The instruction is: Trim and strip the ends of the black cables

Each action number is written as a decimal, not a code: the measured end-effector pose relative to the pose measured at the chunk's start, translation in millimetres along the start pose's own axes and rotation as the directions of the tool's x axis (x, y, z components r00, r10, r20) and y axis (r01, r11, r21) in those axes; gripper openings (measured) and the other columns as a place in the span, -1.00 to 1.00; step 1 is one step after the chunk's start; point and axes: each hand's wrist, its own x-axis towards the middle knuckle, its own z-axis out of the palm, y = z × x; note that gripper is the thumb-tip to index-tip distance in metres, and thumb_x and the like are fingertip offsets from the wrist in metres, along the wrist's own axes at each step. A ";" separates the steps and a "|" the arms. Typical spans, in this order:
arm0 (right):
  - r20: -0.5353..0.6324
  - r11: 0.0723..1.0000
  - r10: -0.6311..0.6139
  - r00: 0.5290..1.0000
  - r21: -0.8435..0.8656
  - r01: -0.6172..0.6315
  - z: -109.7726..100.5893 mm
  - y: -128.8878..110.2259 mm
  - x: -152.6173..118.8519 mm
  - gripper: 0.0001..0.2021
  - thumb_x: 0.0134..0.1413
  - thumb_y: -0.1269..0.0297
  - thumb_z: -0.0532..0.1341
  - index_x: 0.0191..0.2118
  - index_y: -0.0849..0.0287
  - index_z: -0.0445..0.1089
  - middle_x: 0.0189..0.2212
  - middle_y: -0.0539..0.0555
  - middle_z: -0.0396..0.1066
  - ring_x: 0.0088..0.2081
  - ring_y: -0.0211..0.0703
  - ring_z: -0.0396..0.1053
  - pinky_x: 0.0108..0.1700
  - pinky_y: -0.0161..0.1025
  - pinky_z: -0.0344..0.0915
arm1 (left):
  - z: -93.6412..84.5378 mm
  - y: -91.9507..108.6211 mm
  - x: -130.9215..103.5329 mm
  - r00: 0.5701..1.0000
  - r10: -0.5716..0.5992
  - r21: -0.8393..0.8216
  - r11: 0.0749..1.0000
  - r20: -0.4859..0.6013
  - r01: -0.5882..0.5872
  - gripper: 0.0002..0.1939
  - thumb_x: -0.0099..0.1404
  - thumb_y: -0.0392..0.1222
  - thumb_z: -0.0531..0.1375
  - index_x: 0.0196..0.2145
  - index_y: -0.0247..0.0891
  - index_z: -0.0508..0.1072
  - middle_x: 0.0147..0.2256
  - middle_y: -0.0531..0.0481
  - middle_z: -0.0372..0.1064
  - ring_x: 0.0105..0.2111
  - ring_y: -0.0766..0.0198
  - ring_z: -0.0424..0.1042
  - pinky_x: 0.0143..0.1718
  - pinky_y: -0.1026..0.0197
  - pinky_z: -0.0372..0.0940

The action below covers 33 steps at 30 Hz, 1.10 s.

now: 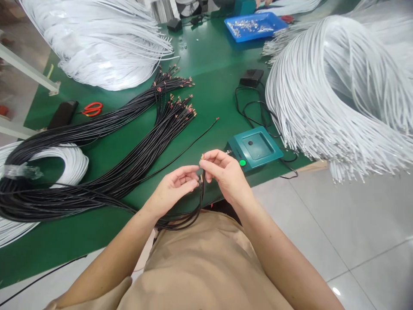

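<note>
My right hand (227, 174) pinches the end of a black cable (203, 189), whose thin coloured wires poke up at the fingertips. Close beside it, my left hand (176, 185) has its fingers half curled, thumb apart from them, and no object visible in it. A few black cables loop down from between the hands towards my lap. Left of the hands lies a large bundle of black cables (138, 161) with red and copper-coloured stripped ends. One single cable reaches out from it. Just beyond my right hand sits a teal box-shaped machine (254, 146) with a green light.
White cables are heaped at the back left (109, 47) and right (309, 90). A blue tray (254, 28) holds small metal parts. Red-handled scissors (92, 109), a dark oblong case (63, 114), a white cable coil (75, 163) and a black pedal-like box (251, 78) lie around.
</note>
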 end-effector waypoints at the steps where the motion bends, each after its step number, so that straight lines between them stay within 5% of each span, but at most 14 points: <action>1: 0.000 1.000 0.008 1.000 0.016 -0.008 -0.2 1.1 0.0 -0.76 -0.21 0.26 0.41 -0.39 0.19 0.38 -0.55 -0.13 0.33 -0.64 -0.45 0.18 -0.55 -0.39 0.15 | 4.3 -1.8 -0.2 1.000 0.008 -0.007 1.000 0.000 -0.008 -0.58 0.11 -0.28 0.33 -0.04 -0.21 0.46 -0.24 -0.02 0.42 -0.23 0.32 0.40 -0.15 0.25 0.33; 5: 0.006 0.997 0.013 1.000 0.074 -0.013 -1.0 3.6 0.5 -0.78 -0.13 0.25 0.38 -0.40 0.18 0.34 -0.57 -0.14 0.32 -0.64 -0.44 0.18 -0.56 -0.40 0.14 | 14.7 -5.7 0.2 0.999 0.016 -0.010 1.000 -0.034 -0.017 -0.57 0.05 -0.30 0.36 -0.08 -0.24 0.46 -0.29 0.00 0.45 -0.28 0.35 0.41 -0.13 0.24 0.34; 11: -0.014 0.993 -0.041 0.999 0.108 0.043 -8.7 1.0 1.7 -0.76 -0.04 0.20 0.35 -0.48 0.19 0.30 -0.55 -0.10 0.36 -0.65 -0.44 0.18 -0.58 -0.40 0.12 | 9.4 -2.9 2.7 0.991 0.005 -0.038 0.999 -0.134 -0.010 -0.61 0.03 -0.26 0.38 -0.15 -0.26 0.47 -0.40 0.06 0.48 -0.37 0.35 0.48 -0.18 0.25 0.37; 17: -0.043 0.996 -0.017 0.999 0.082 0.021 -21.5 -0.6 0.5 -0.68 0.02 0.10 0.30 -0.54 0.18 0.27 -0.61 -0.11 0.33 -0.67 -0.44 0.15 -0.60 -0.41 0.10 | 7.2 -3.7 3.3 0.992 0.018 -0.062 0.998 -0.122 -0.025 -0.56 0.07 -0.25 0.36 -0.07 -0.23 0.41 -0.40 0.07 0.50 -0.38 0.32 0.51 -0.23 0.23 0.38; 21: 0.068 0.985 0.095 0.993 -0.152 -0.084 -32.4 -15.1 -5.3 -0.65 0.08 -0.01 0.22 -0.53 0.17 0.31 -0.80 -0.17 0.12 -0.76 -0.43 -0.05 -0.69 -0.40 -0.09 | 7.8 -0.2 3.5 0.992 -0.003 -0.066 0.998 -0.128 -0.006 -0.52 0.08 -0.24 0.36 -0.04 -0.24 0.37 -0.39 0.04 0.52 -0.38 0.29 0.52 -0.26 0.23 0.36; 25: 0.220 0.789 0.299 0.929 -0.604 -0.110 -34.0 -31.7 -11.5 -0.70 0.08 0.05 0.21 -0.45 0.20 0.46 -0.82 -0.14 0.15 -0.75 -0.42 0.02 -0.66 -0.40 -0.06 | 8.1 1.4 3.7 0.993 -0.011 -0.062 0.998 -0.119 0.004 -0.49 0.09 -0.23 0.35 0.00 -0.23 0.33 -0.36 0.03 0.53 -0.37 0.28 0.52 -0.26 0.22 0.35; 29: 0.156 0.633 0.171 0.973 -0.774 0.012 -21.7 -24.1 -12.2 -0.80 0.01 0.13 0.28 -0.34 0.16 0.51 -0.74 -0.13 0.23 -0.67 -0.40 0.15 -0.56 -0.39 0.04 | 9.0 0.5 3.9 0.992 0.016 -0.048 0.999 -0.125 -0.022 -0.46 0.10 -0.23 0.35 0.02 -0.22 0.31 -0.38 0.06 0.52 -0.35 0.30 0.50 -0.23 0.23 0.35; 33: 0.115 0.697 0.030 0.993 -0.715 0.062 -13.1 -4.7 -9.8 -0.76 -0.02 0.21 0.30 -0.18 0.11 0.50 -0.65 -0.14 0.29 -0.64 -0.41 0.19 -0.51 -0.38 0.11 | 10.8 1.3 2.7 0.992 0.049 -0.034 0.998 -0.118 -0.054 -0.45 0.11 -0.26 0.33 0.05 -0.22 0.28 -0.39 0.08 0.50 -0.33 0.32 0.49 -0.19 0.23 0.36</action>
